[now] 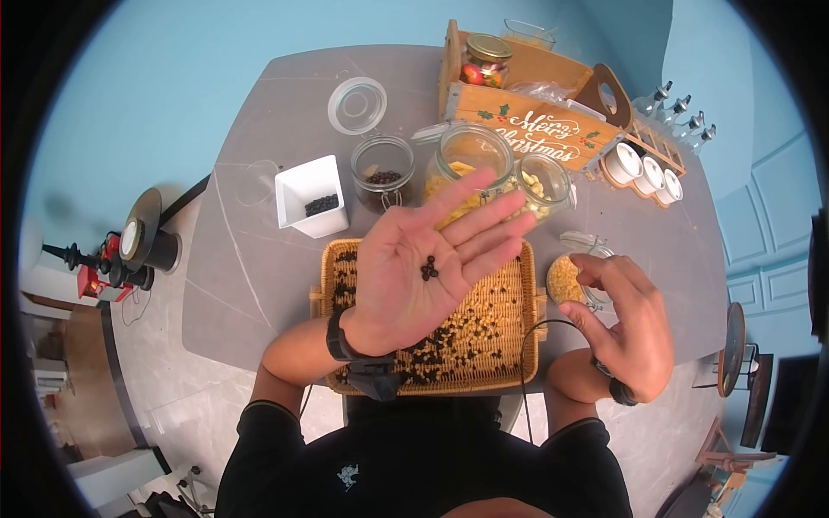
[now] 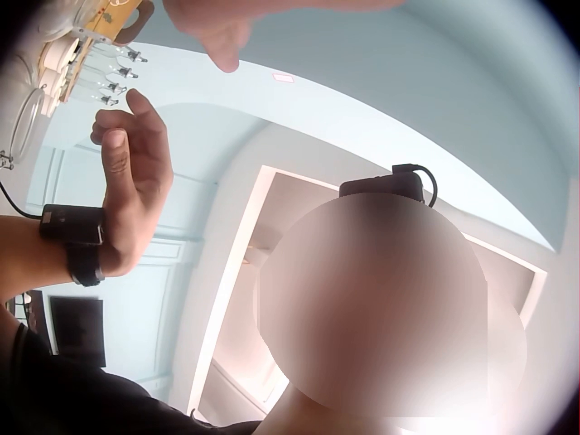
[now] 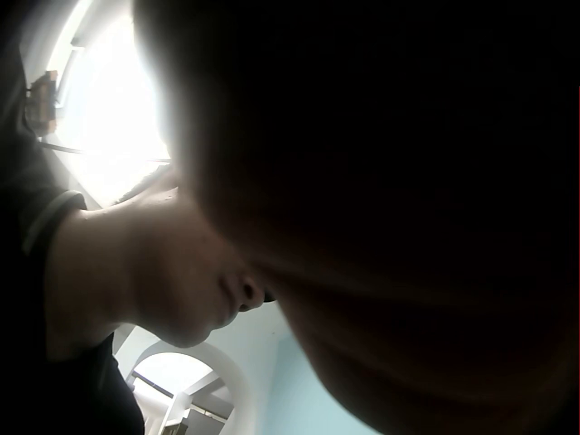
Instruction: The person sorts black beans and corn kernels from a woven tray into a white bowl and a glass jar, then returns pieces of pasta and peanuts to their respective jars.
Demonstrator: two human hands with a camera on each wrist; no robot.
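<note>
In the head view my left hand [image 1: 401, 289] lies palm up with straight fingers, over a rectangular wicker basket [image 1: 530, 302]. Several small dark beans [image 1: 429, 268] rest on that palm. Dark beans and pale yellow pieces are scattered across the basket's bottom, partly hidden behind the hand. To the right, my right hand [image 1: 629, 326] hovers beside an open glass jar of yellow grains [image 1: 565, 281]. Its fingers are loosely bent, with the thumb apart from them and nothing visible between. The left wrist view shows this same right hand [image 2: 140, 177] raised; the right wrist view is mostly dark.
Behind the basket stand a white square cup [image 1: 294, 186] with black beans, a jar of dark beans [image 1: 382, 194], a large jar [image 1: 473, 142] and a smaller jar [image 1: 544, 177]. A wooden Christmas crate [image 1: 484, 102] and white canisters [image 1: 623, 164] stand farther back on the grey table [image 1: 233, 242].
</note>
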